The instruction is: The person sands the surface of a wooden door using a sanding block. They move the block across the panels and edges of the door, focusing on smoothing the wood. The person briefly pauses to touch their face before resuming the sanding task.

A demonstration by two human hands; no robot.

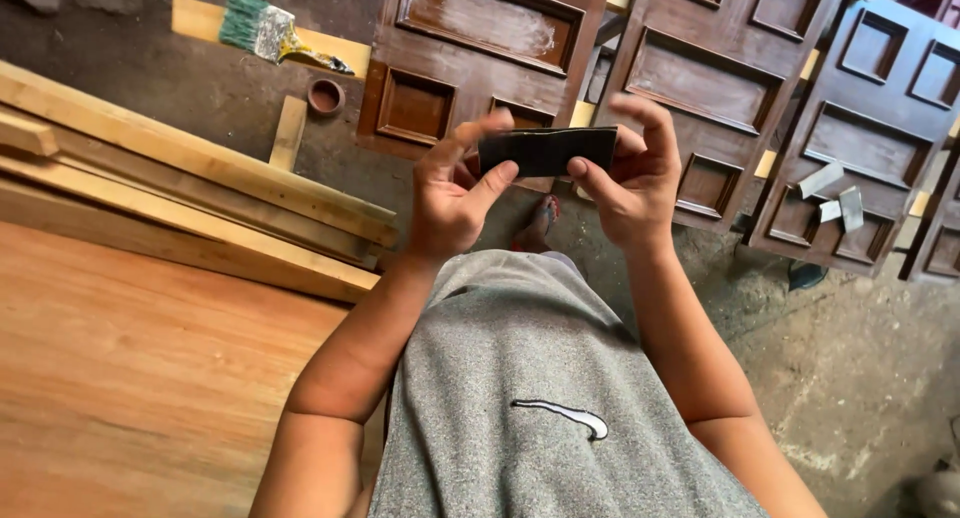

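Both hands up in front of the chest, holding a dark folded sheet of sandpaper (547,150) between them. Left hand (452,190) closed on the sheet's left end, thumb across the near face, fingers curled behind. Right hand (632,178) closed on the right end, thumb on the near edge, index finger arched over the top. Held flat and level, edge toward the camera, looks like the grip keeps the fold pressed tight; that is a judgement. Sheet is in the air, touching nothing but the hands, well above the floor.

Around: bare sanded wood slab (130,378) near left, unfinished planks (200,193) stacked just beyond it. Far left on a plank lies a green-bristled paintbrush (265,30); a small round cup (325,96) on the concrete floor (850,378) near it. Dark brown panelled doors (480,48) lie flat far centre and right; a few grey scraps of paper (835,198) rest on the rightmost one. A foot in a sandal (538,223) shows on the floor under the hands. Grey shirt (540,398) fills the near centre.

Nothing between the hands and the slab or doors; the shirt hides the ground straight below
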